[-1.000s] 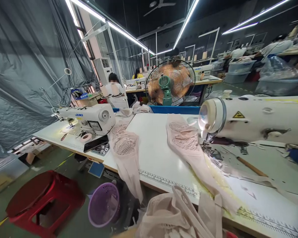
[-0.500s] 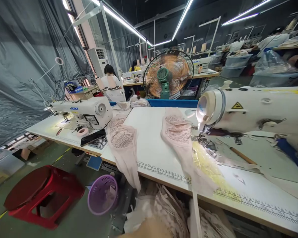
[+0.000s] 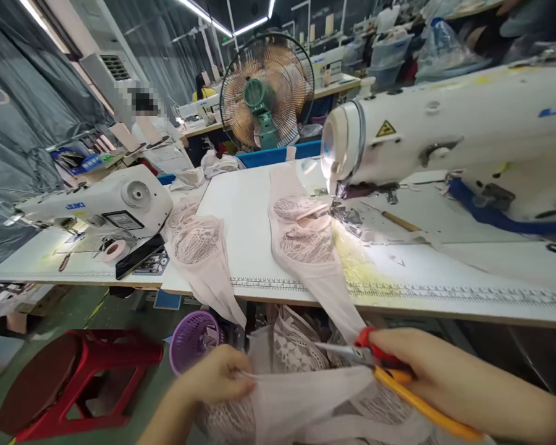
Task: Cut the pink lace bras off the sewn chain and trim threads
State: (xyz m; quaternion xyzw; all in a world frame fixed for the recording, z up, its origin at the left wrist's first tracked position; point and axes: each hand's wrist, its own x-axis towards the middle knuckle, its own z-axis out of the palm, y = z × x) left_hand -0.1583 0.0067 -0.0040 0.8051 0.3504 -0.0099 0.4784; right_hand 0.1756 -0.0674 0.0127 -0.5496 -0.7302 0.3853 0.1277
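My left hand [image 3: 222, 374] pinches the edge of a pale pink lace bra [image 3: 306, 395] low in the view. Its wide band stretches to the right from those fingers. My right hand [image 3: 419, 352] grips scissors [image 3: 345, 351] with red and orange handles, the blades pointing left just above the band. Whether the blades are apart is blurred. Another pink bra [image 3: 308, 244] lies on the table by the large sewing machine [image 3: 417, 136], its strap hanging over the front edge toward my right hand. A further bra [image 3: 197, 241] drapes over the table farther left.
More lace pieces [image 3: 296, 340] lie below the table edge. A second sewing machine [image 3: 106, 201], a phone [image 3: 139, 256] and a tape roll [image 3: 115, 250] are on the left. A purple basket [image 3: 194, 337] and red stool [image 3: 78, 383] stand on the floor; a fan [image 3: 264, 93] is behind.
My two hands have come into view with a bra and scissors; before, only a blurred bit of skin showed at the bottom. The camera view has shifted, with the table now higher.
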